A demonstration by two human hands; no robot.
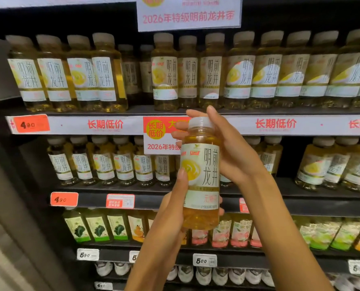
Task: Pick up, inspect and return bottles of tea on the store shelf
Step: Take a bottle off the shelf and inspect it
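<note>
I hold one bottle of yellow tea (pixel 201 177) upright in front of the shelves, its white label facing me. My left hand (pixel 174 206) grips its lower half, with the thumb up the label's left edge. My right hand (pixel 227 148) wraps the neck and white cap from behind, the fingers curling over the top. Rows of the same tea bottles (pixel 238 72) fill the upper shelf, and more (pixel 111 162) stand on the shelf below it.
A gap (pixel 139 70) in the upper row shows bottles set further back. White price rails (pixel 275 124) with red print run along the shelf fronts. A hanging sign (pixel 188 15) covers the top centre. Lower shelves hold other drinks (pixel 99 227). A grey frame (pixel 10 206) stands at the left.
</note>
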